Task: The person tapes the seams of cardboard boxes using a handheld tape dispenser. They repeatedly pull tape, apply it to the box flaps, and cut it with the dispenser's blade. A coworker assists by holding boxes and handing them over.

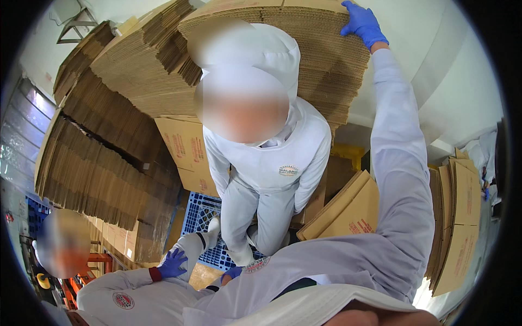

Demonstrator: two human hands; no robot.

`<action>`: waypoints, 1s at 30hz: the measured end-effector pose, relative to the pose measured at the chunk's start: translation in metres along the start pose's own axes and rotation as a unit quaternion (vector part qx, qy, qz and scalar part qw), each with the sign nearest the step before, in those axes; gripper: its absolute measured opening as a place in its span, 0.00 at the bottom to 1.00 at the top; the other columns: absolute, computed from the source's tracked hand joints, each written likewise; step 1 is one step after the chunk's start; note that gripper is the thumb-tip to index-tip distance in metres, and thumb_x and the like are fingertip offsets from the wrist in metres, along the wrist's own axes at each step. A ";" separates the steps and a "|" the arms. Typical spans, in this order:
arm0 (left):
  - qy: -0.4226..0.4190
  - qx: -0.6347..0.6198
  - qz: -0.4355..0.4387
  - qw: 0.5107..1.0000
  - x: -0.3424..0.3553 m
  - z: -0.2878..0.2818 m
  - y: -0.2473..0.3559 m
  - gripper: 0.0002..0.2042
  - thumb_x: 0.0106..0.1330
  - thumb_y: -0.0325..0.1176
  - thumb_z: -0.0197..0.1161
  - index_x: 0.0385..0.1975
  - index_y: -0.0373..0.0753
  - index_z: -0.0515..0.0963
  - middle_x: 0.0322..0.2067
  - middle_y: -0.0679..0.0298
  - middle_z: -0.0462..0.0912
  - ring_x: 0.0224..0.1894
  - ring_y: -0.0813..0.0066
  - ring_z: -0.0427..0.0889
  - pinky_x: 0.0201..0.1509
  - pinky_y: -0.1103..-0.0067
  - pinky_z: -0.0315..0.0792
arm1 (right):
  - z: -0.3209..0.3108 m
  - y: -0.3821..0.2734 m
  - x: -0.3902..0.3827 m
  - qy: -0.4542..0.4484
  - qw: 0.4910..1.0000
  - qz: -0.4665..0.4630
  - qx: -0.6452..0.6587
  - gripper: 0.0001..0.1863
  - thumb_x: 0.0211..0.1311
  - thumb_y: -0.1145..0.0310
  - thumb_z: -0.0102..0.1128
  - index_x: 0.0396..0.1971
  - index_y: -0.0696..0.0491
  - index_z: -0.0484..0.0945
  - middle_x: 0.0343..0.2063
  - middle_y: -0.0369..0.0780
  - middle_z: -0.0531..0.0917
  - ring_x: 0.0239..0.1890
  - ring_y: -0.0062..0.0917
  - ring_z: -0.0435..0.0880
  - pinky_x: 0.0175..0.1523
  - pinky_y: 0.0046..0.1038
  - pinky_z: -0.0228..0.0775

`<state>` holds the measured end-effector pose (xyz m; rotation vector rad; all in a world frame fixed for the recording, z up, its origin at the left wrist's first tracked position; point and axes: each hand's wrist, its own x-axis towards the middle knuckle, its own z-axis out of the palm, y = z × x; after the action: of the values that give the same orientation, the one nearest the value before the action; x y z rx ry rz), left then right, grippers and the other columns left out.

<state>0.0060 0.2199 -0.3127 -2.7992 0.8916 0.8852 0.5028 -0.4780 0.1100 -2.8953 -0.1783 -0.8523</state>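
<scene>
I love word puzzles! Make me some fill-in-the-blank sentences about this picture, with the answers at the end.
1. The gloved hand at the top edge of the tall stack is the camera wearer's own ____ hand.
2. The tall stack is made of flat sheets of ____.
3. The co-worker in the middle is dressed in the colour ____.
4. The pallet by that co-worker's legs is coloured ____.

Missing words: right; cardboard; white; blue.

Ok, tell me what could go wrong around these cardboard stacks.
The right hand is at the upper edge of a tall cardboard stack; leaning or pushing there might shift sheets toward the person in the middle. The blue pallet by that person's feet has an open grid that could catch a foot. The slanted flat cartons beside them might slip.
</scene>
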 end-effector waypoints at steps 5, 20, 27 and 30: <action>0.001 -0.004 0.018 1.000 0.004 -0.008 -0.006 0.31 0.51 0.56 0.51 0.52 0.45 0.62 0.56 0.52 0.54 0.60 0.48 0.45 0.57 0.52 0.43 | -0.007 0.009 0.004 0.085 0.992 -0.083 -0.034 0.42 0.23 0.67 0.69 0.48 0.54 0.64 0.50 0.43 0.67 0.54 0.31 0.63 0.61 0.43 0.42; 0.004 0.011 0.029 1.000 0.001 -0.008 -0.005 0.29 0.51 0.54 0.51 0.52 0.45 0.63 0.56 0.52 0.55 0.59 0.45 0.48 0.57 0.54 0.46 | -0.005 0.008 0.029 0.300 0.894 -0.136 -0.302 0.33 0.44 0.63 0.50 0.56 0.45 0.55 0.58 0.36 0.55 0.60 0.35 0.52 0.58 0.53 0.41; 0.000 -0.018 0.034 0.999 0.008 -0.009 -0.001 0.29 0.51 0.55 0.51 0.52 0.45 0.62 0.56 0.52 0.55 0.58 0.44 0.48 0.56 0.53 0.46 | -0.031 0.003 0.046 0.265 0.921 -0.131 -0.254 0.44 0.38 0.48 0.58 0.58 0.45 0.51 0.59 0.38 0.53 0.61 0.37 0.49 0.59 0.53 0.36; 0.002 -0.021 0.030 0.999 0.008 -0.008 0.003 0.30 0.51 0.55 0.51 0.52 0.46 0.62 0.56 0.52 0.54 0.59 0.45 0.48 0.57 0.53 0.46 | -0.038 0.000 0.046 0.235 0.927 -0.126 -0.263 0.53 0.26 0.48 0.65 0.58 0.48 0.50 0.57 0.43 0.55 0.59 0.41 0.51 0.59 0.53 0.35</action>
<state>0.0140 0.2116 -0.3103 -2.8247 0.9723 0.9186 0.5214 -0.4801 0.1668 -3.0396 -0.3207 -1.8675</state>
